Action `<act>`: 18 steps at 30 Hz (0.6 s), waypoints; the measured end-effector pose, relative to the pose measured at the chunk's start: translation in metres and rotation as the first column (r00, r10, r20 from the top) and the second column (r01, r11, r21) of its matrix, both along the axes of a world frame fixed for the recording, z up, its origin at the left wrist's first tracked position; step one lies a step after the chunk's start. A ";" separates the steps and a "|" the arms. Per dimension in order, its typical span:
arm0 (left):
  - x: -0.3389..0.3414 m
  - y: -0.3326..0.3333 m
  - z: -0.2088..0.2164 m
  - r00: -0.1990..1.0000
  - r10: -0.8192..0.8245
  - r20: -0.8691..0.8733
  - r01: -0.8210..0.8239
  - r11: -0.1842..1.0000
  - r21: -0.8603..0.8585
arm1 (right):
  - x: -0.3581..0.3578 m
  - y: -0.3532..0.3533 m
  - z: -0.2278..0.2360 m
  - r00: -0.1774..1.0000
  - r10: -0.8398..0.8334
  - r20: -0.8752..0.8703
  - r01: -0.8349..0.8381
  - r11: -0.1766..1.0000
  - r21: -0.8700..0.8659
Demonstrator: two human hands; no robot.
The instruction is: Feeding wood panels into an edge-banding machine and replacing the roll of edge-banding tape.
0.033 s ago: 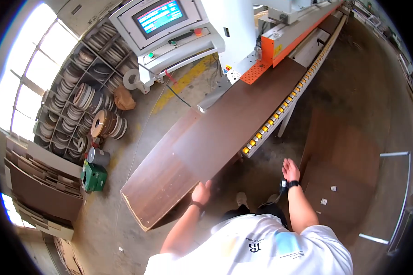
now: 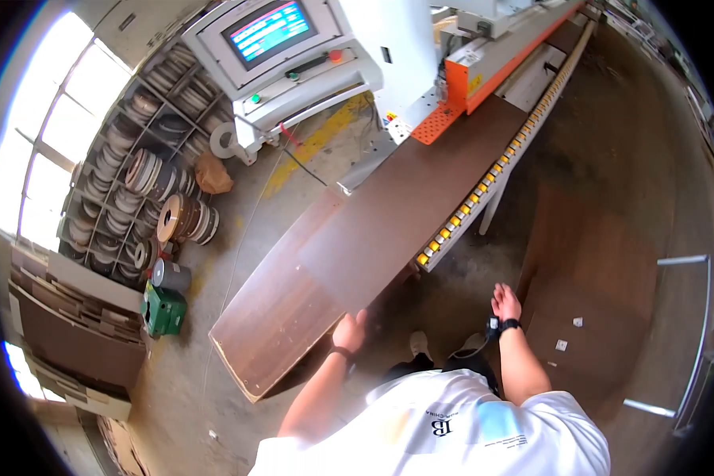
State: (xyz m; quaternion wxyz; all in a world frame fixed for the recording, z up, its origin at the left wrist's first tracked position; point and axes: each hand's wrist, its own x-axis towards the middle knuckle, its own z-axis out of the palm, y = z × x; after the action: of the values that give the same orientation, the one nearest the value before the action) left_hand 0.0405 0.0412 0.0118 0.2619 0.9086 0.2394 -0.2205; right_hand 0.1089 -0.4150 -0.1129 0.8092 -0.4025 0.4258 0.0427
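Saw a long brown board [image 2: 373, 238] lying flat along the machine [image 2: 404, 47], beside the yellow rollers [image 2: 444, 233] on its outer edge, jutting past its near corner. Noted a greyish sheen midway, redder wood grain with pale specks toward the near end, and a pale strip along the end edge. Had the left hand [image 2: 347, 332] at the board's long side, with fingers partly hidden; could not tell any grip. Held the right hand [image 2: 506, 303] open in the air, apart from the board.

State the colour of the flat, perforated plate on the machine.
The flat, perforated plate is bright orange; the head view shows it best.
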 end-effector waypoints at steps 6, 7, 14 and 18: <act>0.028 0.010 -0.054 0.849 -0.412 0.331 0.285 0.884 0.370 | -0.131 -0.045 -0.040 0.961 -0.177 -0.211 0.142 0.975 -0.172; 0.048 -0.009 -0.049 0.950 -0.192 0.245 0.197 0.980 0.003 | -0.151 -0.057 -0.043 0.920 -0.267 -0.287 0.211 0.954 -0.211; 0.102 -0.088 -0.004 0.983 0.175 0.062 -0.145 0.932 -0.333 | -0.217 -0.073 -0.072 0.864 -0.317 -0.392 0.251 0.945 -0.211; 0.108 -0.121 0.002 0.982 0.180 0.050 -0.148 0.913 -0.379 | -0.230 -0.088 -0.098 0.855 -0.242 -0.458 0.218 0.970 -0.106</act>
State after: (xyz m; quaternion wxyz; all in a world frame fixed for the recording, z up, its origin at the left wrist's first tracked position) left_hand 0.1485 -0.0802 0.0136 0.4575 0.8272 0.2569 -0.2009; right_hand -0.1215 -0.5030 -0.2113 0.6715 -0.3467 0.6542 0.0309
